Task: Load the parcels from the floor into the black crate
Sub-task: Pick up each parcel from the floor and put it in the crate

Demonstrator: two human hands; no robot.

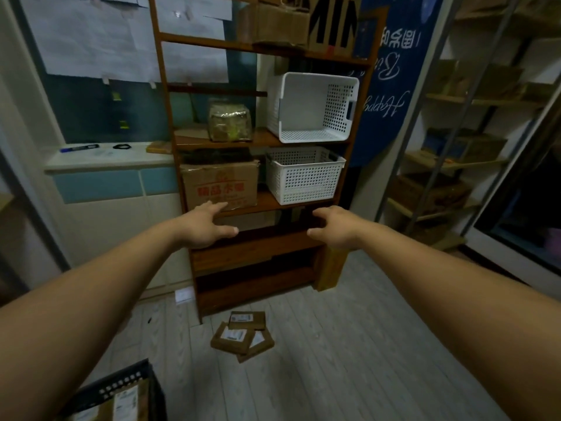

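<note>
Left hand (202,228), right hand (335,227) spread; black crate (120,382); parcels (241,335) before shelf (255,253).

Wooden shelf (264,238) against wall. Top board: cardboard boxes (282,25). Next board down: clear bag (229,121) of yellowish stuff at left, white basket (312,107) tipped on side at right, opening toward camera. Board below: brown box (220,185) with red print at left, second basket (303,176) upright just beside it. Left of shelf: counter (109,161) bearing blue marker (79,148) and black ring (122,146), apart. Paper sheets (100,34) taped on wall above. Blue banner (391,71) behind shelf at right. Metal rack (455,159) with boxes far right. Paper scrap (184,294) on plank floor (349,344) by shelf foot.
</note>
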